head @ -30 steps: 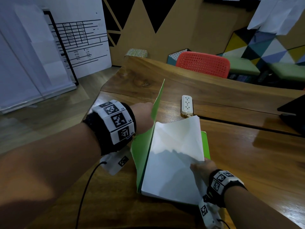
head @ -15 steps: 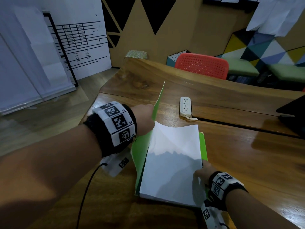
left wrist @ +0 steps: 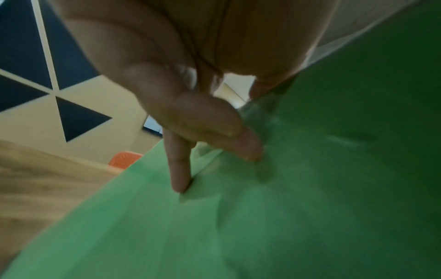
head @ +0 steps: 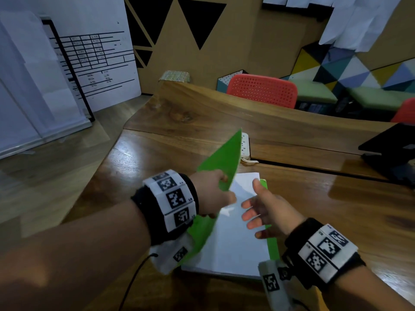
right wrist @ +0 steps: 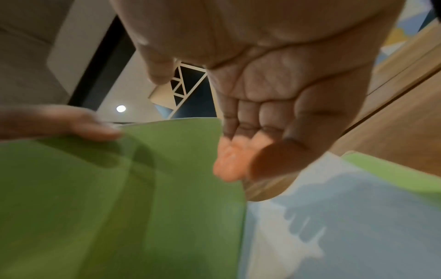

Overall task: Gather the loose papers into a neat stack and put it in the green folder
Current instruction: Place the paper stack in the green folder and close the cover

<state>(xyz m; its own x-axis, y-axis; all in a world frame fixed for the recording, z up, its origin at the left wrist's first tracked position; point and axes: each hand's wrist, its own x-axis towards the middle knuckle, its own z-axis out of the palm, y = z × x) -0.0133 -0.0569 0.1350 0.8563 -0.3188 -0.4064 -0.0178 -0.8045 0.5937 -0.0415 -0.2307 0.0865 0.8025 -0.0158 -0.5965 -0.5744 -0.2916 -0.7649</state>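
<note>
1. The green folder lies open on the wooden table, near the table's left edge, its back cover flat under the papers and showing as a green strip along their right side.
2. The stack of white papers rests inside the folder on the back cover, squared up, its near edge toward the person.
3. The left hand holds the folder's front cover, which stands raised and tilted over the left part of the stack; in the left wrist view the thumb and fingers lie on the green card, with the thumb on one face and the fingers on the other, pinching it.
4. The right hand hovers above the right part of the papers with its fingers spread and relaxed, holding nothing; the right wrist view shows its palm open and its shadow falling on the white sheet.
5. A white power strip lies on the table just beyond the folder's raised corner, partly hidden by it.
6. A red perforated chair stands behind the table's far edge.
7. A dark laptop sits at the table's right edge.
</note>
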